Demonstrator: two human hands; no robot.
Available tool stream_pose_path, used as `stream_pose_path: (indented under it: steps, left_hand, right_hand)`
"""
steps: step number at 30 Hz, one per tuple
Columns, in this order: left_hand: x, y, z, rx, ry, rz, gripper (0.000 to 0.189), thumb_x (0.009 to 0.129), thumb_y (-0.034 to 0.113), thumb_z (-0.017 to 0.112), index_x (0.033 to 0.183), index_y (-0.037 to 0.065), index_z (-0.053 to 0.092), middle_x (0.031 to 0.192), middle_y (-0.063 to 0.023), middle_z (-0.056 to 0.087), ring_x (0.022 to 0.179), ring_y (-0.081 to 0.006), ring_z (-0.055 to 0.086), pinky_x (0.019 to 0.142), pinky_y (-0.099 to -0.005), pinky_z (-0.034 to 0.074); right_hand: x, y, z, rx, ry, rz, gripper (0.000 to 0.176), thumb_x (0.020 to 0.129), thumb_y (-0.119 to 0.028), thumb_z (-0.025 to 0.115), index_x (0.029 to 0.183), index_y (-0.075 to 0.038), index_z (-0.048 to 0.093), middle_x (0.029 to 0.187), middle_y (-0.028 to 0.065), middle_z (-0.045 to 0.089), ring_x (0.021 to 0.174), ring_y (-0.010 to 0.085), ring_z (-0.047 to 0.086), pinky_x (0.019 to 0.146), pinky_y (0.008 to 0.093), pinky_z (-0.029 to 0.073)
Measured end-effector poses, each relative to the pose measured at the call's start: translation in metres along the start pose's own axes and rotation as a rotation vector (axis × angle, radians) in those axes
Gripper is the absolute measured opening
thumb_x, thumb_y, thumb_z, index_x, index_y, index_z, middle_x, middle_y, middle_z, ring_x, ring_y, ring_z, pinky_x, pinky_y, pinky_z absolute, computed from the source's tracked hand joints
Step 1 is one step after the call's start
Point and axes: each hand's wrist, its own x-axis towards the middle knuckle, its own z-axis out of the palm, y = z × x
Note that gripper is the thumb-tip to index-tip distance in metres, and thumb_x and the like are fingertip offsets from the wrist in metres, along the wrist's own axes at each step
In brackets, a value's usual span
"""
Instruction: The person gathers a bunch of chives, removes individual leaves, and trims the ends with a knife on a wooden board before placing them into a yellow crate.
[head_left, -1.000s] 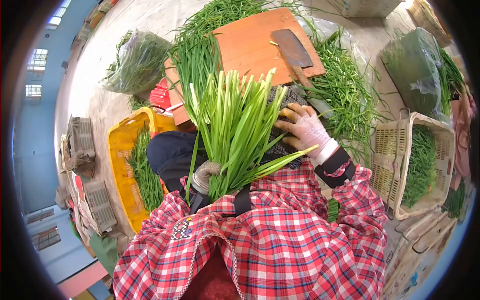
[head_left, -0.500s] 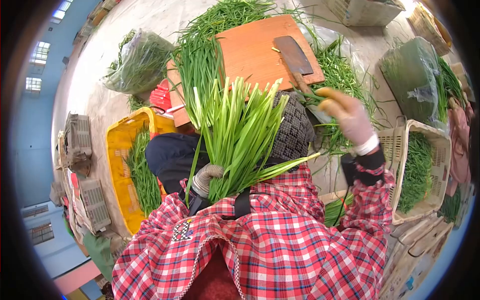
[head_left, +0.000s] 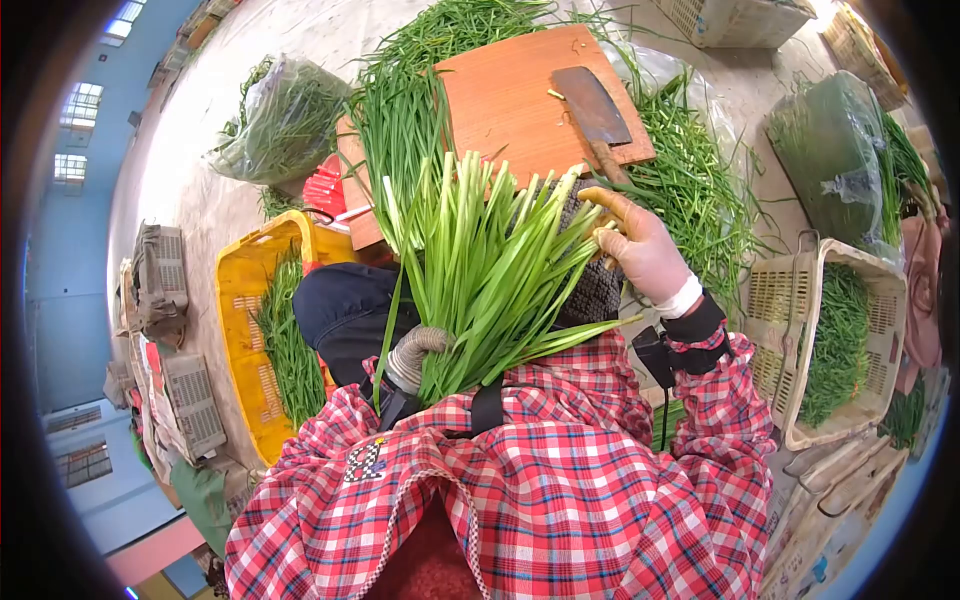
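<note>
A large bunch of garlic chives (head_left: 480, 270) lies across my lap, pale cut ends pointing away from me. My left hand (head_left: 412, 358) is mostly hidden at its lower left; a grey, ribbed covering curls over the leaves there, gripping the bunch. My right hand (head_left: 645, 252), with yellowish covers on thumb and forefinger, is at the bunch's upper right edge, those two fingers closing round a few stems. Just beyond it, a cleaver (head_left: 592, 108) rests on an orange-brown board (head_left: 500, 95), its handle toward my right hand.
More chives (head_left: 400, 125) are heaped left of the board, and loose leaves (head_left: 690, 170) lie to its right. A yellow crate (head_left: 235, 330) of greens stands at left, a cream crate (head_left: 785, 300) at right. Filled plastic bags (head_left: 285, 130) sit farther out.
My right hand has moved left and inward, from beside the cleaver handle to the bunch's edge. The dark green strand near its fingers no longer shows there. The bunch has hardly moved.
</note>
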Motion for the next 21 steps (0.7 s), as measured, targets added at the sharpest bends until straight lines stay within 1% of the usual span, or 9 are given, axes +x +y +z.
stream_pose_path:
  steps: [3,6,7,10,12,13,15,16,21]
  left_hand:
    - [0.000,0.000,-0.003,-0.040,-0.059,-0.013,0.057,0.071,0.010,0.060,0.123,-0.007,0.049,0.115,-0.0240,0.059,0.101,-0.0349,0.062,0.092,-0.0477,0.049]
    - [0.004,0.001,0.041,-0.149,0.074,0.004,0.054,0.072,0.011,0.058,0.123,-0.006,0.049,0.112,-0.0244,0.060,0.100,-0.0338,0.062,0.092,-0.0469,0.049]
    - [0.004,0.000,0.031,-0.151,0.075,0.004,0.054,0.072,0.011,0.058,0.123,-0.006,0.049,0.112,-0.0244,0.060,0.100,-0.0338,0.062,0.092,-0.0469,0.049]
    - [0.003,-0.006,-0.002,-0.131,0.123,-0.043,0.054,0.072,0.011,0.058,0.123,-0.006,0.049,0.112,-0.0243,0.060,0.101,-0.0335,0.062,0.092,-0.0470,0.049]
    - [0.003,-0.006,-0.007,-0.109,0.084,-0.062,0.055,0.072,0.011,0.059,0.123,-0.006,0.049,0.111,-0.0240,0.060,0.102,-0.0332,0.061,0.092,-0.0462,0.049]
    - [0.002,-0.007,-0.004,-0.110,0.087,-0.065,0.055,0.072,0.011,0.059,0.123,-0.006,0.049,0.111,-0.0240,0.060,0.102,-0.0332,0.061,0.092,-0.0462,0.049]
    - [0.001,-0.007,0.004,-0.084,0.123,-0.061,0.055,0.071,0.010,0.059,0.122,-0.006,0.050,0.110,-0.0233,0.061,0.100,-0.0325,0.062,0.092,-0.0452,0.049]
    - [0.001,-0.006,0.005,-0.085,0.123,-0.063,0.055,0.071,0.010,0.059,0.122,-0.006,0.050,0.110,-0.0233,0.061,0.100,-0.0325,0.062,0.092,-0.0452,0.049]
    - [0.006,-0.003,0.050,-0.107,0.064,0.038,0.066,0.068,0.013,0.061,0.129,-0.005,0.044,0.117,-0.0213,0.057,0.104,-0.0308,0.059,0.096,-0.0428,0.046]
  right_hand:
    - [-0.008,-0.001,0.000,0.013,0.011,0.023,0.048,0.083,-0.003,0.052,0.131,-0.005,0.046,0.088,0.0037,0.061,0.073,0.0074,0.056,0.064,0.0214,0.046]
    - [-0.012,0.001,0.003,-0.118,0.134,-0.100,0.047,0.081,-0.003,0.056,0.127,-0.002,0.049,0.087,0.0056,0.062,0.072,0.0096,0.056,0.065,0.0238,0.047]
    - [-0.011,0.000,0.002,-0.118,0.132,-0.098,0.047,0.081,-0.003,0.056,0.127,-0.002,0.049,0.087,0.0056,0.062,0.072,0.0096,0.056,0.065,0.0238,0.047]
    - [-0.011,-0.010,-0.003,-0.314,0.099,-0.152,0.039,0.080,-0.009,0.059,0.118,-0.004,0.057,0.086,0.0100,0.065,0.071,0.0165,0.060,0.066,0.0281,0.048]
    - [-0.009,-0.019,-0.008,-0.616,-0.028,-0.086,0.027,0.077,-0.018,0.063,0.103,-0.008,0.066,0.084,0.0137,0.065,0.072,0.0265,0.063,0.065,0.0348,0.049]
    - [-0.007,-0.018,-0.011,-0.613,-0.028,-0.083,0.027,0.077,-0.018,0.063,0.103,-0.008,0.066,0.084,0.0137,0.065,0.072,0.0265,0.063,0.065,0.0348,0.049]
    - [-0.003,-0.013,-0.014,-0.940,-0.042,-0.315,0.021,0.075,-0.025,0.065,0.089,-0.010,0.069,0.082,0.0141,0.064,0.075,0.0332,0.061,0.067,0.0409,0.048]
    - [0.000,-0.011,-0.010,-0.922,-0.034,-0.369,0.016,0.072,-0.023,0.066,0.080,-0.010,0.070,0.075,0.0127,0.063,0.076,0.0323,0.061,0.069,0.0422,0.048]
    - [-0.001,0.007,0.002,-1.136,0.160,-0.327,0.008,0.069,-0.014,0.063,0.068,-0.007,0.066,0.071,0.0137,0.063,0.073,0.0321,0.062,0.067,0.0418,0.048]
